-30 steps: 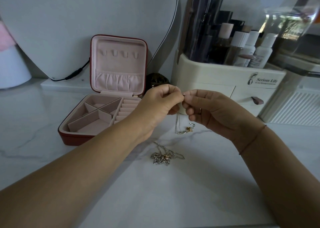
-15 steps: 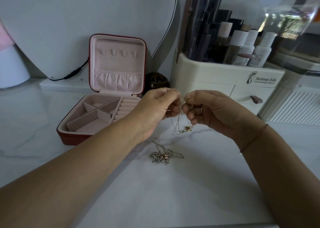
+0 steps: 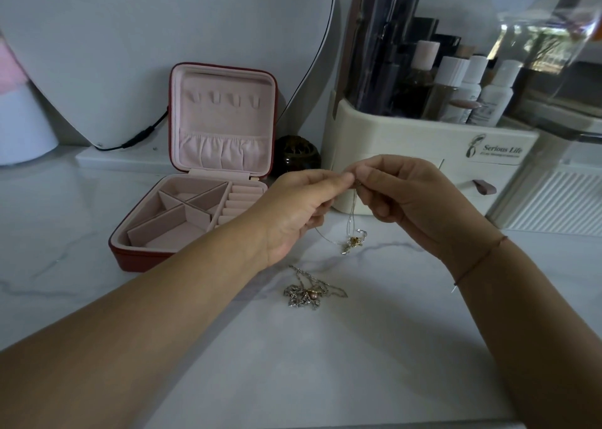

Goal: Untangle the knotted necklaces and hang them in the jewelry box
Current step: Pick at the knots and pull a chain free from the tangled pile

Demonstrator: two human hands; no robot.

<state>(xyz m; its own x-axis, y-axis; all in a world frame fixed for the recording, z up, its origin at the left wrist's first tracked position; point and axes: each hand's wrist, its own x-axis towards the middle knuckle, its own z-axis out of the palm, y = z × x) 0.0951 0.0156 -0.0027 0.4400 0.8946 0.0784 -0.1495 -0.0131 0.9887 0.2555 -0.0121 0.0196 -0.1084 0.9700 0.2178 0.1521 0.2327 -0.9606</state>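
Note:
My left hand (image 3: 299, 207) and my right hand (image 3: 404, 200) meet fingertip to fingertip above the marble table. Both pinch the top of a thin necklace (image 3: 353, 230), whose chain hangs down in a loop to a small gold pendant just over the table. A knotted heap of silver necklaces (image 3: 306, 293) with a pinkish bead lies on the table below my hands. The red jewelry box (image 3: 136, 259) stands open at the left. Its pink lid is upright, with a row of small hooks (image 3: 223, 98) and a gathered pocket below them.
A cream cosmetics organizer (image 3: 423, 155) with bottles and drawers stands just behind my hands. A small dark round jar (image 3: 296, 155) sits between it and the box. A heart-shaped mirror (image 3: 130, 38) with a black cable leans at the back left.
My fingertips drew slightly apart half a second ago and have closed together again on the chain. The pendant now hangs a little lower and farther right.

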